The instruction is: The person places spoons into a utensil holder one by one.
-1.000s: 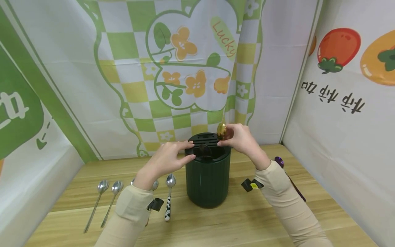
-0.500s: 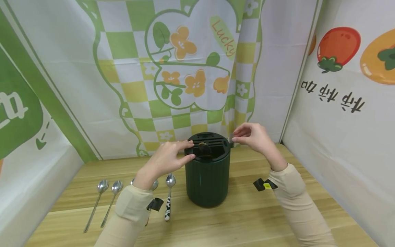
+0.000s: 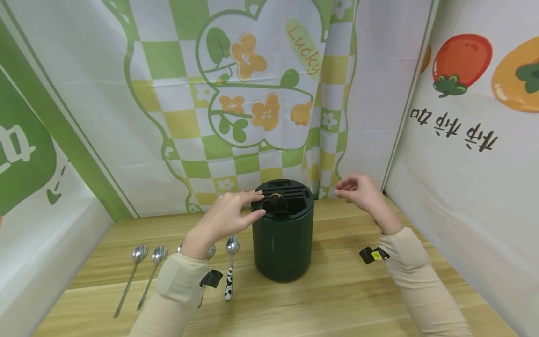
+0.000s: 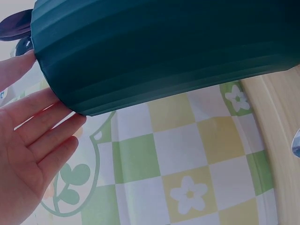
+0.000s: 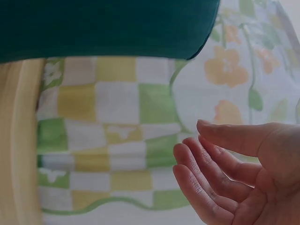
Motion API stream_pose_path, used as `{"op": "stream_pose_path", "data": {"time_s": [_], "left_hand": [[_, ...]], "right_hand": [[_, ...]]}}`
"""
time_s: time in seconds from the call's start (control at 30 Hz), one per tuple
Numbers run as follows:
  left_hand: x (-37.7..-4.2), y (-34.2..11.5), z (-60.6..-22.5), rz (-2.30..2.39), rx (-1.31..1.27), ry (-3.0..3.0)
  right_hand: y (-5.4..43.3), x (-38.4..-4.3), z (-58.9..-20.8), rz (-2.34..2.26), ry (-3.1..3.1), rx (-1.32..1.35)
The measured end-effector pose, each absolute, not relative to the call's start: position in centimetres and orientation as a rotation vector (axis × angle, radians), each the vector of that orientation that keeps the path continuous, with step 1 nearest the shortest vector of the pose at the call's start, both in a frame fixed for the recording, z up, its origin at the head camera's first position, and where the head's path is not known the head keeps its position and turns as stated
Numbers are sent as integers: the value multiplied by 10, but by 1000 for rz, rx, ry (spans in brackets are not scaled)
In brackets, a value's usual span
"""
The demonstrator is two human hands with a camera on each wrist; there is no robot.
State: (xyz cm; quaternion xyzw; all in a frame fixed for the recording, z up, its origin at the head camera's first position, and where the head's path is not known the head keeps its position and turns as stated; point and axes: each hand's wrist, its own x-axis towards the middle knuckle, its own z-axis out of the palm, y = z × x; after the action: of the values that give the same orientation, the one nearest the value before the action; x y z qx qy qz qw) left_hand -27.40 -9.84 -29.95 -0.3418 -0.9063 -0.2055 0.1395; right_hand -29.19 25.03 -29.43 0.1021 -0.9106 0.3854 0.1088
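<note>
Head view: light was bright and even, detail mostly sharp.
Spoons (image 3: 159, 255): carried small glints.
Canister (image 3: 283, 245): showed faint sheen outside, deep shadow inside.
Left wrist view: was dimmer, bluish.
Right wrist view: was dim; cloth (image 5: 117, 108) was softly blurred.

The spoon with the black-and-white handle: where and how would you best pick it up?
Probably pinch its patterned handle from above, coming from the near side: the spoon lies on the wood-grain table, slim handle toward the camera, wider bowl at the far end.

Checked curtain (image 3: 257, 93) behind pale wooden table (image 3: 332, 295)
</note>
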Motion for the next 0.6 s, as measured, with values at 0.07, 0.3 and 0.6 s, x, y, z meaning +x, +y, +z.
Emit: {"op": "stream_pose_path", "data": {"time_s": [0.07,0.3,0.6], "left_hand": [[-274,-98,-300,-598,-987,-2617],[-274,-98,-300,-601,-986,-2614],[-274,-98,-301,-604,-990,-2609]], "right_hand": [[256,-294,-300,1132,-2684,272],[276,-298,-319,1155,-2693,173],[301,-309,-341,1165,-2735,57]]}}
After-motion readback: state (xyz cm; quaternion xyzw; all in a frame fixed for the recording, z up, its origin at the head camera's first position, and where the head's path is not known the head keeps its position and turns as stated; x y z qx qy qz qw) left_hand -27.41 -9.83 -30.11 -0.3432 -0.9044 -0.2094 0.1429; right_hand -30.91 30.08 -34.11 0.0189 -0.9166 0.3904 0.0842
